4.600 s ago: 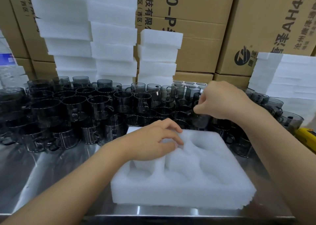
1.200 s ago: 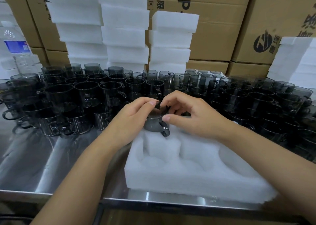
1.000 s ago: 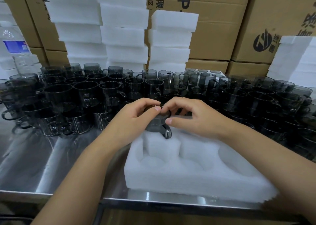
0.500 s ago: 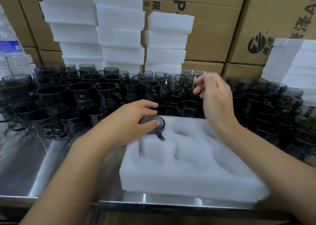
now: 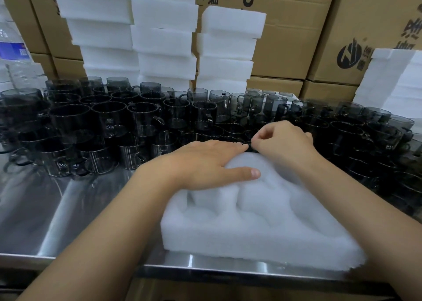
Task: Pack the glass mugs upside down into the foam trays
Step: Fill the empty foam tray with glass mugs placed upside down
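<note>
- Glass mug set in the tray: where was it found?
- It was not seen directly. Half a second earlier its base had been showing, upside down, in the far-left pocket of the foam tray. That pocket was now covered by the left hand, laid flat with fingers straight, and judged to be pressing the mug home.
- Was the right hand accounted for?
- It had been raised over the stock of mugs. It was now brought down just behind the tray's far edge, fingers curled, thumb and forefinger pinched on a dark part of the next mug; rim or handle was not determined.
- Finding?
- One pocket was judged filled; the pockets in view were bare. A second pick was judged begun.
</note>
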A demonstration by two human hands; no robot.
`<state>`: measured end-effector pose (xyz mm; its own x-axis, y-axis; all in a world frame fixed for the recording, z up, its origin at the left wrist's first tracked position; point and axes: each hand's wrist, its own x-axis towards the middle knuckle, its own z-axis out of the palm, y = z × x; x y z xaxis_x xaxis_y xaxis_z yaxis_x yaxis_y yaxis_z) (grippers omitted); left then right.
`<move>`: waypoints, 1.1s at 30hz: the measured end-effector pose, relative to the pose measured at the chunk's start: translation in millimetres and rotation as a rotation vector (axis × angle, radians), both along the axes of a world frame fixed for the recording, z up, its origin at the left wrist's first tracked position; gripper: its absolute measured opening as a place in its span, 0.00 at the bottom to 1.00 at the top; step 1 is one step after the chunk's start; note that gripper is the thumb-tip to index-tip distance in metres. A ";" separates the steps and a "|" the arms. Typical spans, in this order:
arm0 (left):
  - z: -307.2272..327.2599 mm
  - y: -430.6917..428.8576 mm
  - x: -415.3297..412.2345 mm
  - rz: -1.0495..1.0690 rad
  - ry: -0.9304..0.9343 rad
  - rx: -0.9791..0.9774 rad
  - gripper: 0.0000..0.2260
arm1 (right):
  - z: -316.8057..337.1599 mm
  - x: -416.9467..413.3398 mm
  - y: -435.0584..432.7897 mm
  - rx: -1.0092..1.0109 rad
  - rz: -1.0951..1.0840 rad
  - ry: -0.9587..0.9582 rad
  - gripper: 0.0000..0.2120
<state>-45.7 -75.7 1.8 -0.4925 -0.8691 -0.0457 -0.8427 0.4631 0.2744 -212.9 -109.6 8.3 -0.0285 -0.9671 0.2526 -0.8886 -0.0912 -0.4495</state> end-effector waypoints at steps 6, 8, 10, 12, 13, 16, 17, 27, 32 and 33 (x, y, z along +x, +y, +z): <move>-5.5 4.2 3.4 0.038 0.064 -0.047 0.42 | 6.5 -4.2 9.4 0.209 0.157 -0.240 0.09; -5.5 4.5 3.7 0.044 0.075 -0.041 0.40 | 7.9 -5.0 8.9 0.234 0.143 -0.209 0.07; -5.4 3.9 3.6 0.046 0.073 -0.038 0.39 | 8.0 -3.4 7.7 0.202 0.115 -0.113 0.08; -5.6 3.6 3.8 0.043 0.060 -0.042 0.39 | 7.0 -1.5 7.5 0.131 0.093 -0.017 0.09; -5.8 3.5 4.0 0.038 0.060 -0.046 0.38 | 6.4 -0.9 8.3 0.092 0.082 0.016 0.09; -7.1 2.9 5.3 0.026 0.074 -0.056 0.36 | 5.7 0.5 13.8 -0.028 0.056 0.088 0.08; -7.2 2.6 5.3 0.024 0.076 -0.060 0.37 | 6.0 1.1 15.6 -0.077 0.054 0.094 0.08; -12.8 2.1 9.5 0.075 0.472 -0.201 0.39 | 5.4 6.4 20.2 -0.591 0.216 -0.108 0.08; -14.2 -4.7 7.1 0.141 0.674 -0.375 0.43 | 6.7 10.8 26.7 -0.744 0.337 -0.123 0.07; -13.1 -6.2 4.9 0.136 0.716 -0.370 0.44 | 7.1 12.0 27.9 -0.772 0.372 -0.101 0.08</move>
<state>-40.7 -81.9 -11.3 -0.1828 -0.8204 0.5418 -0.5766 0.5358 0.6168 -201.0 -81.6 15.4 0.1981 -0.4766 0.8565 -0.6998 -0.6806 -0.2168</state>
